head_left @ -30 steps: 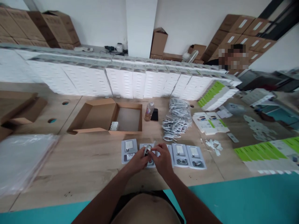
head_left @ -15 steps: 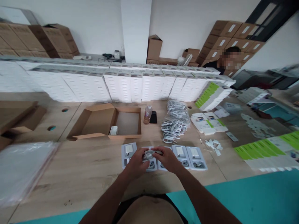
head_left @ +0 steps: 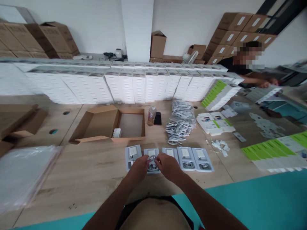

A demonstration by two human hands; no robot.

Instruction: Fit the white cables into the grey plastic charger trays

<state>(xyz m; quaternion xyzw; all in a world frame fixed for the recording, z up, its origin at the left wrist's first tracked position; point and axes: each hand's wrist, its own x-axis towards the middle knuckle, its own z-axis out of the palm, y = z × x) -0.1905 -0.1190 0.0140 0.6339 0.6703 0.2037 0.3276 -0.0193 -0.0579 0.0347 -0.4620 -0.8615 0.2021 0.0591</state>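
Note:
Both of my hands pinch a coiled white cable (head_left: 151, 157) between them. My left hand (head_left: 139, 166) has its fingers closed on the coil's left side. On the right side, the fingers of my right hand (head_left: 167, 163) are closed on it too. Right below the coil lies a grey tray (head_left: 155, 152), with another coiled cable in its lower part. More such trays lie in a row on both sides, among them the leftmost tray (head_left: 128, 150) and the rightmost tray (head_left: 209, 157), each with a white block in its upper part. Beyond them is a heap of coiled cables (head_left: 178, 129), partly in a clear bag.
An open cardboard box (head_left: 96, 124), a bottle (head_left: 151, 115) and a black phone (head_left: 157, 118) stand behind the trays. White boxes (head_left: 127, 88) form a long wall. Small white pieces (head_left: 220, 146) lie to the right. A co-worker (head_left: 236, 68) handles a white stack at far right.
My hands have moved slightly apart, and the cable coil now shows between my fingertips. At the far right, the co-worker has moved right; their arms and hands have come into view.

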